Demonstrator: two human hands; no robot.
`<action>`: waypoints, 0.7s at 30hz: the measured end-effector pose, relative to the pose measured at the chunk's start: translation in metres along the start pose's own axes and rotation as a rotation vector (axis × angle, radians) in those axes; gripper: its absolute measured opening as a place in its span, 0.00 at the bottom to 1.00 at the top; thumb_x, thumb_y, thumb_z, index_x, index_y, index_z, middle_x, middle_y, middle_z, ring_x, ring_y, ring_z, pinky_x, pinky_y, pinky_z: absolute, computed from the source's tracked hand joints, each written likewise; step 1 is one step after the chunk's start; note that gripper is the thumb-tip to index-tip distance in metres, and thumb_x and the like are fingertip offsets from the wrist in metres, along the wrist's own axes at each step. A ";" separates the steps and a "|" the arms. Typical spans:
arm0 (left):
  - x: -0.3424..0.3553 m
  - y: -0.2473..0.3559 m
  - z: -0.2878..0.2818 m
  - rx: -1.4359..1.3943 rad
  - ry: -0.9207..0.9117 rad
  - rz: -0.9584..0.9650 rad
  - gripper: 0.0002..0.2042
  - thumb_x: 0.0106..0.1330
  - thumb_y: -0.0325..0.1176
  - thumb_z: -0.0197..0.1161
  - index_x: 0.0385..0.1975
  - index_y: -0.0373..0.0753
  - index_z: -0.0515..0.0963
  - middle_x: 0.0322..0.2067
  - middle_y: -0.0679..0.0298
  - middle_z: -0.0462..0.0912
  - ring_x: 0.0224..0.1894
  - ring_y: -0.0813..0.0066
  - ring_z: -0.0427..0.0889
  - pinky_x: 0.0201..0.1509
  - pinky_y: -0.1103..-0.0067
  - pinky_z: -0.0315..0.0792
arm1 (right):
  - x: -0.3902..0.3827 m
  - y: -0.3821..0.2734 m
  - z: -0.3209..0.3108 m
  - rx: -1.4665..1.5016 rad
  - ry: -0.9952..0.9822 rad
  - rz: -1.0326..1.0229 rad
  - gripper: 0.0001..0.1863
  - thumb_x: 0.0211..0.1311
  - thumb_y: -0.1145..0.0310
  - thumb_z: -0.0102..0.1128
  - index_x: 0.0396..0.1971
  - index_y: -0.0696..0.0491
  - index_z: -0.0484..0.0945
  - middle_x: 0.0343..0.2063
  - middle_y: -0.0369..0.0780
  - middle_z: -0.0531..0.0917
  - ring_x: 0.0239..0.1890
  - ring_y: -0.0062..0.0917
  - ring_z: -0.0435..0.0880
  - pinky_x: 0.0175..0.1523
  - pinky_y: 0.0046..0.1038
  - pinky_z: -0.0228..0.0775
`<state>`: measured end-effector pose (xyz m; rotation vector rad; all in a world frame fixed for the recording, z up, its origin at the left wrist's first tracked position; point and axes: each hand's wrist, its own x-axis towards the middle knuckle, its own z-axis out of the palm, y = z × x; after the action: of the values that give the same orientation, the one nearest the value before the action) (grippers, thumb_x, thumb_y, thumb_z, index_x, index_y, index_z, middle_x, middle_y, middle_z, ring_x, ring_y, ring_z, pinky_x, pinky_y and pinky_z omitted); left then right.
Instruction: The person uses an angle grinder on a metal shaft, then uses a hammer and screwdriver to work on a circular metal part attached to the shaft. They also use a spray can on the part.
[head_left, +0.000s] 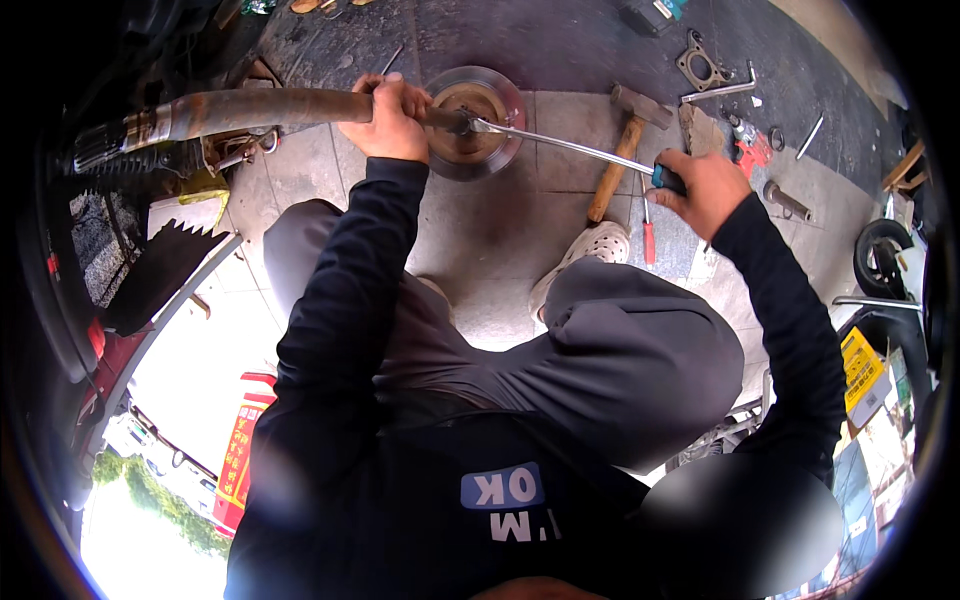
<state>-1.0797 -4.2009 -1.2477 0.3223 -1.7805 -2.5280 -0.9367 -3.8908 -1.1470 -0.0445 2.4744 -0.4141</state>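
My left hand (392, 120) is wrapped around a thick rusty metal tube (270, 108) that runs off to the left. Just right of that hand, the tube's dark end lies over a round metal disc (497, 150) with a rusty centre. In my right hand (705, 188) is the teal and black handle of a ratchet wrench (575, 147). Its long bright shaft slants up to the left, and its widened head meets the tube's end above the disc. Exactly how the head sits there is too small to tell.
A wooden-handled hammer (612, 170) and a red-handled screwdriver (649, 238) lie on the tiles near my shoe. Farther right are a flat metal bracket (702, 68), a bent wrench (722, 92), a red power tool (748, 146) and a large bolt (786, 202). Vehicle parts crowd the left.
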 end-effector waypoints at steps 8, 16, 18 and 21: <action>0.001 -0.004 0.001 0.005 0.056 -0.018 0.10 0.61 0.29 0.54 0.21 0.40 0.61 0.14 0.65 0.59 0.16 0.71 0.62 0.27 0.69 0.67 | 0.008 0.012 0.002 -0.021 -0.005 -0.009 0.18 0.60 0.54 0.71 0.41 0.51 0.80 0.27 0.45 0.85 0.34 0.46 0.85 0.38 0.44 0.75; 0.000 -0.004 -0.005 0.037 0.002 -0.002 0.08 0.60 0.32 0.55 0.24 0.41 0.64 0.14 0.65 0.59 0.16 0.71 0.61 0.28 0.68 0.68 | 0.027 0.085 0.084 0.144 0.086 -0.105 0.20 0.62 0.51 0.67 0.46 0.48 0.79 0.31 0.45 0.86 0.35 0.45 0.86 0.39 0.46 0.76; 0.002 -0.001 -0.008 0.034 0.006 -0.006 0.07 0.60 0.32 0.55 0.24 0.41 0.65 0.14 0.65 0.60 0.16 0.71 0.61 0.28 0.68 0.68 | 0.021 0.075 0.075 0.161 0.074 -0.104 0.20 0.62 0.50 0.67 0.45 0.49 0.79 0.31 0.45 0.86 0.36 0.46 0.86 0.40 0.47 0.76; -0.007 -0.005 0.000 0.087 -0.007 0.036 0.08 0.60 0.31 0.55 0.23 0.40 0.64 0.14 0.64 0.61 0.16 0.71 0.62 0.29 0.67 0.69 | 0.006 0.042 0.037 0.139 -0.067 0.012 0.19 0.62 0.52 0.67 0.45 0.50 0.80 0.30 0.47 0.86 0.37 0.47 0.85 0.42 0.46 0.76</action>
<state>-1.0724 -4.1984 -1.2513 0.2825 -1.8853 -2.4351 -0.9171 -3.8627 -1.1915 0.0129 2.3729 -0.5696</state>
